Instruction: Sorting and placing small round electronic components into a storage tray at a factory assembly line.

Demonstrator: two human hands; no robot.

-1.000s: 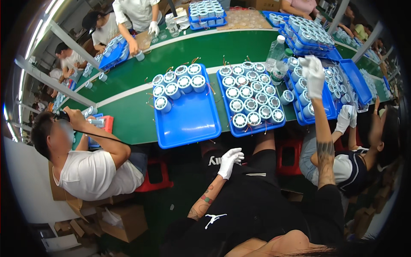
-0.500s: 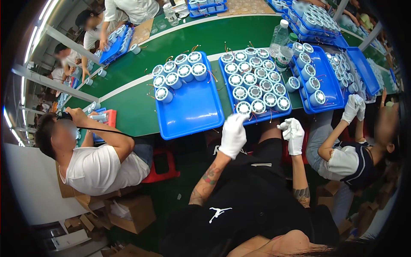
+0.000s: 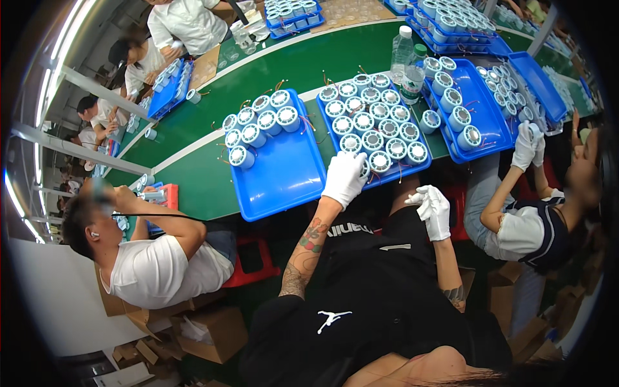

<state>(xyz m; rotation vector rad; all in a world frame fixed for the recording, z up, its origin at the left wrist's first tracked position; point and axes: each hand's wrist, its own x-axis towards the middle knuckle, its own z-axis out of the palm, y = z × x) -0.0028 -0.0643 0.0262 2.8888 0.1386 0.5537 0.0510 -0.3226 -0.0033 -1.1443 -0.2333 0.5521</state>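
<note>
My left hand (image 3: 345, 181), in a white glove, is at the near left corner of the middle blue tray (image 3: 398, 178). Its fingers close around a light-blue cylinder (image 3: 365, 169) with a slotted white top, which the glove partly hides. Rows of similar cylinders (image 3: 372, 140) with thin wires fill this tray. My right hand (image 3: 434, 211), also gloved, hovers over my lap in front of the tray. Its fingers are loosely bent and apart, with nothing visible in them. To the left lies another blue tray (image 3: 281, 182), with several cylinders (image 3: 254, 135) grouped along its far and left sides.
Two plastic bottles (image 3: 412, 82) stand behind the middle tray, and a single cylinder (image 3: 429, 121) sits beside it. Another partly filled blue tray (image 3: 493, 138) is at the right. Co-workers sit on both sides, one in a white shirt (image 3: 161, 258). The green table (image 3: 213, 161) curves away.
My left hand has moved slightly up and onto the corner cylinder of the middle tray. My right hand's fingers have loosened and the hand is slightly lower. The whole view has shifted a little.
</note>
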